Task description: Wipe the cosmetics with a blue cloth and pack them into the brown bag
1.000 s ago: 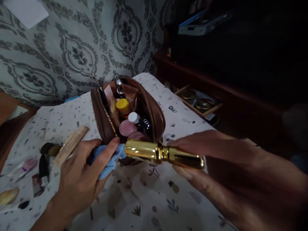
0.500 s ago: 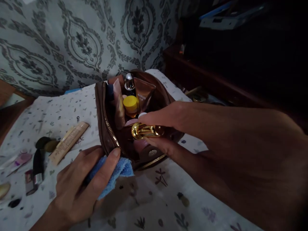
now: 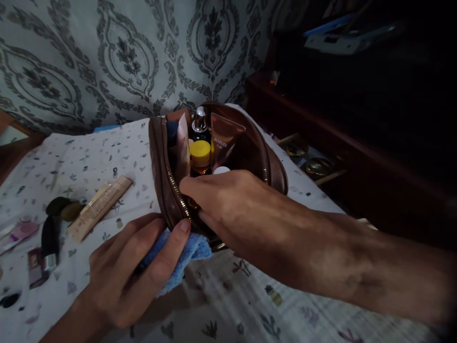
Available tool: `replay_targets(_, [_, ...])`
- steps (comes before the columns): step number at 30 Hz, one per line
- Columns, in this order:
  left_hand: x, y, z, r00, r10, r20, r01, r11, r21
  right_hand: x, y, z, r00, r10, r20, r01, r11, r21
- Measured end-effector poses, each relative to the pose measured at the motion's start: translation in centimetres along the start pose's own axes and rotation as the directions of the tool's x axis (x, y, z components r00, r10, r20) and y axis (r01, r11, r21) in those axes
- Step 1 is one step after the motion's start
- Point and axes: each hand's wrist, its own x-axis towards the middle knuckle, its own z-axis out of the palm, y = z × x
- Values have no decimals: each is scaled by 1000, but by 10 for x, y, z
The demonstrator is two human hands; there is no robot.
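An unzipped brown cosmetic bag (image 3: 157,164) stands on the white printed cloth. My left hand (image 3: 134,269) is closed on a folded blue cloth (image 3: 194,248), its thumb and fingertips against the bag's near left edge. Inside the bag's near side is my right hand (image 3: 224,200), fingers closed around a shiny gold item, of which only a glint (image 3: 193,203) shows below the fingers. Beyond that hand stand a yellow-capped jar (image 3: 200,153), a silver-capped bottle (image 3: 200,121), a brown squeeze tube (image 3: 225,138) and a pale pink packet (image 3: 183,147). A white cap (image 3: 222,170) peeks out behind my knuckles.
Left of the bag lie a beige tube (image 3: 102,207), a black-handled brush (image 3: 49,236), a small rectangular case (image 3: 35,267) and pink items (image 3: 26,231). A tray with gold round things (image 3: 319,166) sits at right, beside dark wooden furniture (image 3: 303,119). Patterned fabric hangs behind.
My right hand has moved left and down into the bag, carrying the gold item, which is now mostly hidden. My left hand keeps its hold on the blue cloth. The view has shifted slightly.
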Motion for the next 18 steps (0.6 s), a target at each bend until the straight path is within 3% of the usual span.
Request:
replay_targets(3, [2,-7,0,992,128,20,-129,990,62,9,1,7,999,11,31,-12,1000,18])
replay_targets(6, [3,-11,0,983,179,41,-181,983,39,15,4,10,996,-2,86,1,1000,17])
replay_targets(13, [1,-13,3,983,183,-31,-182,983,38,18,10,14,992,-15,123,19,999,-36])
replay_targets(18, [3,-13,1,986,165,-9,-164,985,52,14,15,11,997,-28,76,30,999,-21])
